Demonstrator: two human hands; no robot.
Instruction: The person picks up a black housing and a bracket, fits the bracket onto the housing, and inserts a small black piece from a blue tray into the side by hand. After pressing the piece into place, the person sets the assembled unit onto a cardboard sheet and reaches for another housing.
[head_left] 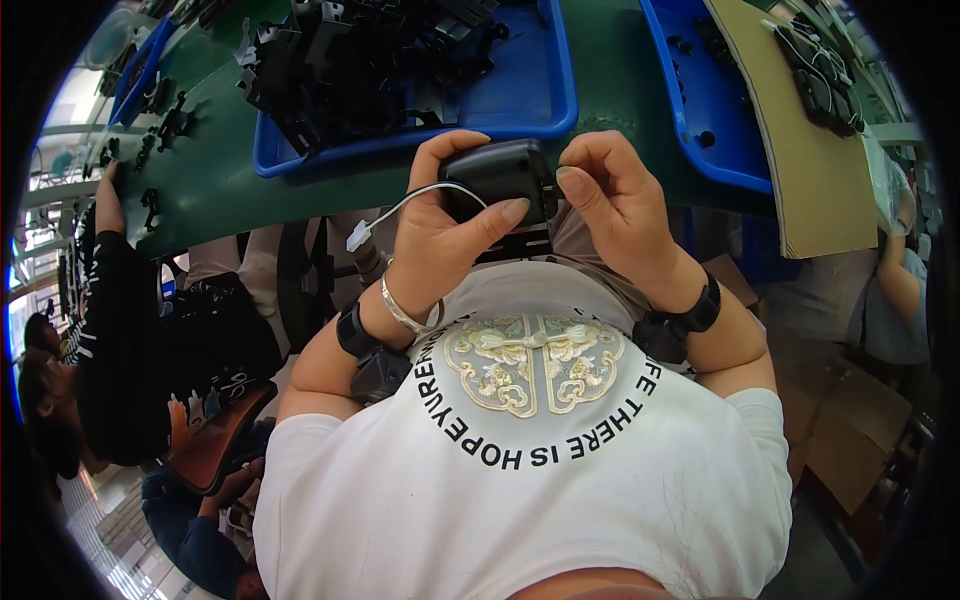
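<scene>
My left hand is closed round a black rounded plastic housing, fingers behind it and thumb across its front. From the housing a thin white and black cable loops out over the hand to a white plug connector, which hangs free. Just beside the right end of the housing is my right hand, its fingers curled and thumb drawn up to the index finger in a pinch. Anything between those fingertips is too small or hidden to make out.
Behind the hands, a blue tray heaped with black plastic parts stands on the green table. Another blue tray and a cardboard sheet with black cabled units lie right. Co-workers sit at both sides.
</scene>
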